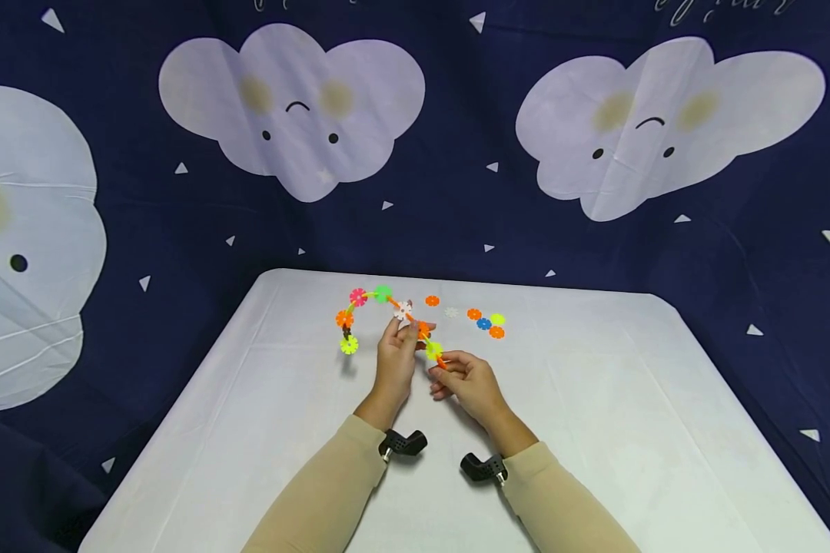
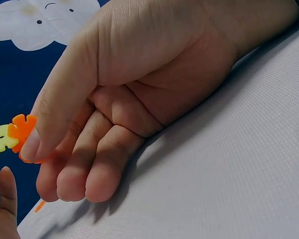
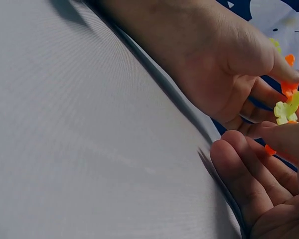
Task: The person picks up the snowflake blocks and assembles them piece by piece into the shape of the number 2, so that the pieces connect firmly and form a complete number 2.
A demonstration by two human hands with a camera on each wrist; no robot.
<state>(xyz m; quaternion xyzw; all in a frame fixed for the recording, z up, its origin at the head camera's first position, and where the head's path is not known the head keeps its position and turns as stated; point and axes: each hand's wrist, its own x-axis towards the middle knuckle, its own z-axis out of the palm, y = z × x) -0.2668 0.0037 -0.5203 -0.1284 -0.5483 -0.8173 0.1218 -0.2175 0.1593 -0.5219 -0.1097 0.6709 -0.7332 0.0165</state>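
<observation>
A curved chain of interlocking plastic snowflake discs (image 1: 383,294) in pink, green, white, orange and yellow arches over the table's far part. My left hand (image 1: 396,361) pinches an orange disc (image 2: 23,130) of the chain between thumb and index finger, its other fingers curled below. At the near right end, my right hand (image 1: 473,384) pinches an orange disc (image 3: 270,150) beside a yellow-green disc (image 3: 289,107); fingers partly cover it. The chain's other end, a yellow disc (image 1: 349,345), hangs left of the left hand, with a shadow beneath.
Loose discs lie beyond the hands: an orange one (image 1: 432,301), a whitish one (image 1: 451,312), and a cluster with a blue disc (image 1: 483,324), orange ones and a yellow one (image 1: 498,319). A dark blue cloud-printed cloth (image 1: 456,230) rises behind the white table (image 1: 595,430).
</observation>
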